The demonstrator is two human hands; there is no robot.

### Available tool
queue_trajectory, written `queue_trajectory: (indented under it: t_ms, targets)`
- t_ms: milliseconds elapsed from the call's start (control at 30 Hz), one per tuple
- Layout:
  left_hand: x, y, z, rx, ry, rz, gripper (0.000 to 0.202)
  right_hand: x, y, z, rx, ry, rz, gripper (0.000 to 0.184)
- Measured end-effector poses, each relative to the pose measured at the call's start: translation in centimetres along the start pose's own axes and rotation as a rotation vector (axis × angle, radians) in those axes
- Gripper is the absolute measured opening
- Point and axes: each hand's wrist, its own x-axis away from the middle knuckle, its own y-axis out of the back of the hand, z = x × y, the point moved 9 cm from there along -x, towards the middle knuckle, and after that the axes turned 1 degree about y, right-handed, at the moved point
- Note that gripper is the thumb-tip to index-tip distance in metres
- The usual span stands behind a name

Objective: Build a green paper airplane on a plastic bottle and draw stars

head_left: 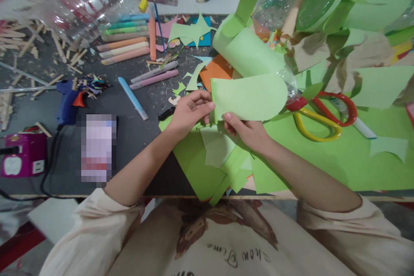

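Note:
A light green paper piece [252, 97], rounded at its right end and with a darker folded strip along its straight left edge, is held up between my hands. My left hand [192, 112] pinches that left edge. With thumb on top, my right hand [244, 127] grips the lower edge. Just behind stands a tilted plastic bottle wrapped in green paper [249, 47], with a green paper ear shape [247, 0] on it. Under my hands lie green paper offcuts [220, 146]. Scissors [318, 125] with red and yellow handles rest to the right.
A blue glue gun [66, 101], a phone [98, 148] and a purple box with a cable [26, 153] are at the left. Several markers [126, 43], wood scraps [22, 39] and clear bottles [93, 4] lie further back. Large green sheets [339, 164] cover the right side.

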Motion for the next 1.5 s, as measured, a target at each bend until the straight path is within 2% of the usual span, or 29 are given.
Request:
queue_trajectory:
  t_ms: [167, 300, 367, 433, 500, 567, 633, 733, 867, 967, 1100, 1167, 1333, 1433, 1500]
  targets:
    - [0.0, 0.1, 0.0, 0.016, 0.003, -0.005, 0.048, -0.1, 0.0, 0.3, -0.018, 0.028, -0.006, 0.064]
    - [0.0, 0.1, 0.0, 0.045, 0.033, -0.013, 0.051, -0.1, 0.5, 0.2, -0.158, 0.088, -0.077, 0.06]
    - [0.0, 0.1, 0.0, 0.063, 0.049, -0.013, 0.051, -0.1, 1.7, -0.5, -0.271, 0.077, -0.207, 0.057]
    - [0.1, 0.3, 0.1, 0.065, 0.061, -0.014, 0.052, 0.3, 3.8, -0.9, -0.382, 0.109, -0.441, 0.053]
    - [0.1, 0.6, 0.3, 0.056, 0.06, -0.036, 0.053, 1.2, 5.8, -0.8, -0.449, 0.218, -0.663, 0.043]
    - [0.1, 1.4, 0.3, 0.048, 0.019, -0.097, 0.053, 1.8, 6.8, -0.1, -0.436, 0.342, -0.747, 0.031]
    - [0.2, 2.1, 0.0, 0.042, -0.049, -0.172, 0.052, 1.8, 6.8, 0.6, -0.36, 0.408, -0.719, 0.026]
    - [0.3, 2.6, -0.5, 0.052, -0.114, -0.225, 0.052, 1.6, 6.2, 1.0, -0.223, 0.421, -0.637, 0.036]
    - [0.3, 2.6, -1.2, 0.093, -0.104, -0.233, 0.056, 1.6, 5.7, 0.7, -0.097, 0.312, -0.622, 0.057]
    - [0.2, 2.3, -1.2, 0.067, -0.046, -0.196, 0.06, 1.6, 5.6, 0.3, -0.098, 0.212, -0.617, 0.066]
    - [0.2, 1.6, -1.0, 0.03, 0.009, -0.118, 0.058, 1.4, 5.1, 0.9, -0.11, 0.237, -0.545, 0.057]
    - [0.3, 1.8, -1.0, 0.021, 0.004, -0.137, 0.054, 1.2, 4.7, 1.5, -0.081, 0.259, -0.494, 0.05]
    - [0.4, 2.6, -1.4, -0.024, -0.068, -0.211, 0.052, 0.4, 2.5, 2.3, -0.06, 0.252, -0.243, 0.044]
    - [0.5, 2.5, -1.8, -0.05, -0.095, -0.197, 0.053, 0.2, 0.6, 1.8, -0.048, 0.188, -0.042, 0.044]
    - [0.7, 2.1, -2.2, -0.096, -0.108, -0.174, 0.053, 0.1, 0.1, 1.3, -0.075, 0.148, 0.01, 0.046]
